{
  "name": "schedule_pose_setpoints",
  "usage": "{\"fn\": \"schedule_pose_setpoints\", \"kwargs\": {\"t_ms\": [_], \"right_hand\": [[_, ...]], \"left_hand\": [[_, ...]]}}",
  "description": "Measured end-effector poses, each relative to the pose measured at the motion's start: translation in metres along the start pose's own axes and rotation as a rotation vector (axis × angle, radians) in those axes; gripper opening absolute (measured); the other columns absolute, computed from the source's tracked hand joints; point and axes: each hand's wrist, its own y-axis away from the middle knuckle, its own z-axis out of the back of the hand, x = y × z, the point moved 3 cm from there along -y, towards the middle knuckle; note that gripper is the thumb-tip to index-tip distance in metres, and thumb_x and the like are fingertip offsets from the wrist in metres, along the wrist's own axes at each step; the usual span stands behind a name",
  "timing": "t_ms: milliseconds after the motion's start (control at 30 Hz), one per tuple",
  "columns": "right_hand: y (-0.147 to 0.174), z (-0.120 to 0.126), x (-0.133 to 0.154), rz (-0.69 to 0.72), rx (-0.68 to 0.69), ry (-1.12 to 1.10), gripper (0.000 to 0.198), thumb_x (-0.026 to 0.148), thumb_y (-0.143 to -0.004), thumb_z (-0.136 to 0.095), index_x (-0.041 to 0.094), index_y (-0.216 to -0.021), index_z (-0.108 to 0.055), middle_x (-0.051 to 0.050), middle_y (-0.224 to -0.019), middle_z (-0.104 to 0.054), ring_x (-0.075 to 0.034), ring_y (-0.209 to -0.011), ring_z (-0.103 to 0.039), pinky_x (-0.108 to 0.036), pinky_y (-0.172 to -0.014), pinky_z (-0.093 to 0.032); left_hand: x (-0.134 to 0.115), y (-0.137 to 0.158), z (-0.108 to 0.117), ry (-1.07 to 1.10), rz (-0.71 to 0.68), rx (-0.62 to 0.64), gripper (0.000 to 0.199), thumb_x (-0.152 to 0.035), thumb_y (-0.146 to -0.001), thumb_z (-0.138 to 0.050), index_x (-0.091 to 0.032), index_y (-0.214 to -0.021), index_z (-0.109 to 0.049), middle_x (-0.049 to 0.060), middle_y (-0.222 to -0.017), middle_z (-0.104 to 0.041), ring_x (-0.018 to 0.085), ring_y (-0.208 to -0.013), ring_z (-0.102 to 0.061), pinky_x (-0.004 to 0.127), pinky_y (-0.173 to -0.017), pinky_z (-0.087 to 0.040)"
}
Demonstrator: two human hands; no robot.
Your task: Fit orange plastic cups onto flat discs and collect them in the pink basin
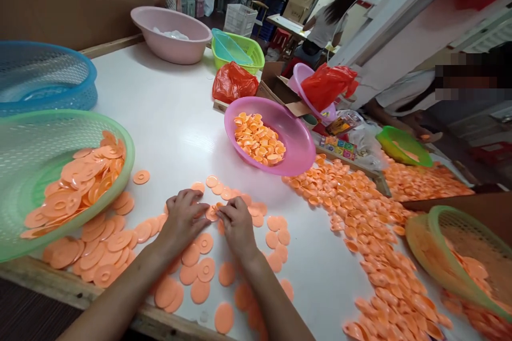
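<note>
My left hand (pixel 184 217) and right hand (pixel 239 226) pinched a round orange plastic disc (pixel 212 213) (likely light, stiff) by its rim.

A flat, round, glossy orange plastic disc (pixel 210 215) is at the fingertips of the left hand (pixel 184 216), on or just above the white counter (pixel 172 117), well in from its near edge; whether it touches the surface cannot be told. A small orange plastic piece (pixel 218 206), its shape mostly hidden, is pinched by the right hand (pixel 239 224) right against that disc. More loose orange discs (pixel 200 291) lie flat toward the near edge, some overlapping, a few showing a raised ring at the centre. Others gather leftward along that edge in an overlapping heap (pixel 116 257).
</note>
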Motion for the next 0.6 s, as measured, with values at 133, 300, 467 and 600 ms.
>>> {"fn": "schedule_pose_setpoints", "kwargs": {"t_ms": [133, 300, 467, 600], "right_hand": [[0.011, -0.019, 0.005, 0.215, -0.009, 0.306, 0.025, 0.012, -0.095, -0.046, 0.019, -0.083, -0.066, -0.003, -0.073, -0.050, -0.017, -0.069, -0.047, -0.029, -0.058, -0.039], [0.013, -0.028, 0.006, 0.289, 0.022, 0.418, 0.024, 0.007, -0.095, -0.044, 0.018, -0.083, -0.062, -0.003, -0.073, -0.051, -0.018, -0.071, -0.046, -0.029, -0.056, -0.034], [0.009, -0.027, 0.008, 0.305, 0.036, 0.426, 0.021, 0.005, -0.092, -0.046, 0.018, -0.086, -0.062, -0.003, -0.073, -0.051, -0.019, -0.071, -0.044, -0.029, -0.056, -0.033], [0.008, -0.030, 0.005, 0.316, 0.034, 0.447, 0.027, 0.002, -0.092, -0.041, 0.019, -0.080, -0.059, -0.003, -0.070, -0.050, -0.019, -0.068, -0.041, -0.031, -0.057, -0.033]], "left_hand": [[0.004, 0.002, -0.005, 0.005, 0.003, -0.040, 0.012, -0.028, -0.081, -0.072, -0.029, -0.093, -0.074, 0.007, -0.120, -0.062, 0.029, -0.116, -0.050, 0.046, -0.088, -0.031], [0.000, -0.003, 0.001, 0.043, 0.012, 0.024, 0.025, -0.012, -0.082, -0.060, -0.028, -0.096, -0.074, 0.006, -0.119, -0.064, 0.028, -0.117, -0.051, 0.046, -0.087, -0.032], [-0.004, -0.019, 0.005, 0.207, 0.082, 0.131, 0.022, -0.017, -0.087, -0.053, -0.025, -0.087, -0.073, 0.003, -0.094, -0.068, 0.021, -0.094, -0.057, 0.040, -0.080, -0.039], [-0.007, -0.024, -0.001, 0.174, 0.089, 0.134, 0.028, -0.019, -0.090, -0.050, -0.020, -0.067, -0.066, 0.004, -0.077, -0.065, 0.021, -0.083, -0.053, 0.038, -0.073, -0.040]]}}
